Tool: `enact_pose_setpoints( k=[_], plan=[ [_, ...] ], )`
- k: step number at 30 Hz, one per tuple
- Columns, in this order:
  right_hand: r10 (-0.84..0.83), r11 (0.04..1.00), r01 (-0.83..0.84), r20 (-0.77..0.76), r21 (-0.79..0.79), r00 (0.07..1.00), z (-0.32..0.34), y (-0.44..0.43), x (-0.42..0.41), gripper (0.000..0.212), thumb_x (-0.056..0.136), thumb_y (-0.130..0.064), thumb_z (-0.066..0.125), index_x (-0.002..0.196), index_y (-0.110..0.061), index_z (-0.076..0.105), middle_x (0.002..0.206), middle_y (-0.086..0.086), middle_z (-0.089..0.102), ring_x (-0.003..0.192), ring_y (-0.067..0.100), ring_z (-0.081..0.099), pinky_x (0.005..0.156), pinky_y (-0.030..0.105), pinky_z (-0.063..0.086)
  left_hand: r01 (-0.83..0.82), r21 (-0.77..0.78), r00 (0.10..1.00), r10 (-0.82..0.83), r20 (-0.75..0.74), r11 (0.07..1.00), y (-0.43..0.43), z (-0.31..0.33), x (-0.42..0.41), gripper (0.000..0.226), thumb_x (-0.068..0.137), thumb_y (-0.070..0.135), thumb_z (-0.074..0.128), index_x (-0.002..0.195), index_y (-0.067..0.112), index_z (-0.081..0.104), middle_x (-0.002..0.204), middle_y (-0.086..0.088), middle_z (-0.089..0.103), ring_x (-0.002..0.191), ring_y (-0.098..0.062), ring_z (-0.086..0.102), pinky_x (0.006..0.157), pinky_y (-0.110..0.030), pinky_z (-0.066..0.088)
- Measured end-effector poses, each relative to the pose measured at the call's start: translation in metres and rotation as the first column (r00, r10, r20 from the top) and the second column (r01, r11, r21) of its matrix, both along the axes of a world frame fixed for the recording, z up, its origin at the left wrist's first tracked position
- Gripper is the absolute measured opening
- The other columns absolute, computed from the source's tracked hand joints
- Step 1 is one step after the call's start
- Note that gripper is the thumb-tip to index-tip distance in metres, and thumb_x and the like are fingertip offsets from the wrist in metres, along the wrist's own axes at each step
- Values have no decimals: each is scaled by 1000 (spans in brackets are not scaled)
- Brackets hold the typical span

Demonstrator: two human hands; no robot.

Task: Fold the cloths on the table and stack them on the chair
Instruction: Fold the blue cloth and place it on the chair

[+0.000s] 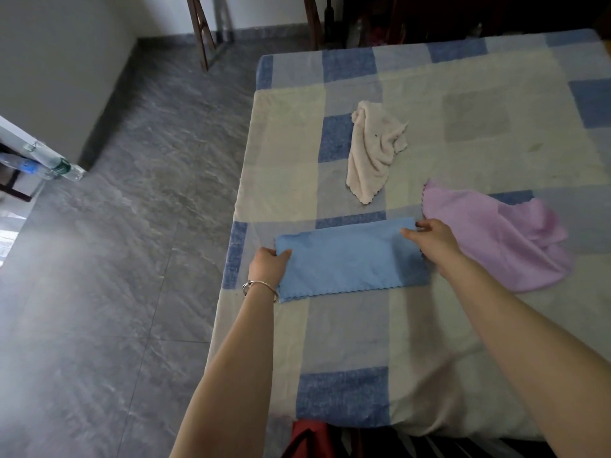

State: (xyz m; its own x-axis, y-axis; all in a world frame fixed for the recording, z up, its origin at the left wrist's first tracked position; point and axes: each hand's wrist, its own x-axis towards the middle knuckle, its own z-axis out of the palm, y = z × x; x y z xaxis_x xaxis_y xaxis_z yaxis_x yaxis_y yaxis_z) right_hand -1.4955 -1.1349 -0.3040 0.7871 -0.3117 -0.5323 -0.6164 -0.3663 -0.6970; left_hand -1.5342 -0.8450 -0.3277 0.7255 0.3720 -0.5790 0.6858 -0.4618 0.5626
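On table [429,325]: left hand [268,264], right hand [431,238] pinch blue cloth [350,259] ends

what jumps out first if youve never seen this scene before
The blue cloth catches the eye first: it lies as a flat long strip near the left edge of the checked table cover, with the left hand gripping one end and the right hand pinching the other. Just right of it lies a rumpled purple cloth, and farther back a crumpled cream cloth.
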Motion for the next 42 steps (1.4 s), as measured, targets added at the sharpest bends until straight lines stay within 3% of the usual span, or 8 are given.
enact_pose_setpoints(
  k=[3,10,15,18,23,28,35,42],
  plan=[
    [52,997,-55,-45,-58,998,-4,0,-10,52,84,-25,67,128,-3,48,131,11,54,117,29,52,91,37,42,36,68,998,-31,-61,997,1,-2,-3,45,82,46,57,99,5,57,94,-11,63,90,-30,61,62,-29,39],
    [120,963,-147,-127,-225,985,-5,0,-22,36,84,-26,64,107,2,61,111,17,64,103,33,59,89,41,47,110,127,990,-97,-106,986,8,-2,-20,32,87,36,55,66,14,47,67,-3,52,75,-26,53,63,-28,37],
    [117,983,-123,-50,-139,992,0,1,-20,18,88,-22,59,96,-6,54,98,11,55,89,24,49,69,31,38,81,75,996,-78,-51,994,10,3,-22,27,88,28,56,67,13,49,66,-1,50,78,-26,52,68,-30,38],
    [129,985,-130,-24,-115,991,1,4,-21,32,88,-24,60,110,-1,54,100,9,53,91,23,47,75,30,35,64,32,997,-63,-49,997,10,3,-23,26,87,33,56,89,7,58,84,-6,58,87,-28,57,73,-30,42],
    [96,995,-97,-125,-8,988,-2,1,-25,50,82,-31,69,117,2,57,116,12,62,100,29,60,84,34,47,65,-22,994,-66,-91,998,11,-1,-32,25,81,35,64,77,10,59,82,-9,65,75,-28,62,74,-35,54],
    [164,980,-181,-195,-76,967,-6,-2,-30,48,88,-36,60,111,6,60,115,21,63,104,35,61,93,42,47,9,-21,998,-10,-65,1000,11,-5,-41,31,82,25,66,58,13,48,64,-5,56,67,-26,55,73,-35,53],
    [208,961,-237,-190,-142,959,-10,-4,-35,31,83,-23,67,95,5,66,100,21,68,80,26,60,70,33,43,36,16,996,-34,-81,999,10,-2,-39,32,81,22,64,57,12,44,58,-3,50,66,-25,53,69,-31,45],
    [164,970,-183,-128,-160,978,-3,1,-37,23,82,-22,67,87,0,63,83,13,59,77,23,54,68,36,42,39,-6,996,-39,-81,999,11,-2,-39,25,81,19,61,59,12,49,71,-11,59,70,-27,58,80,-40,54]
  ],
)
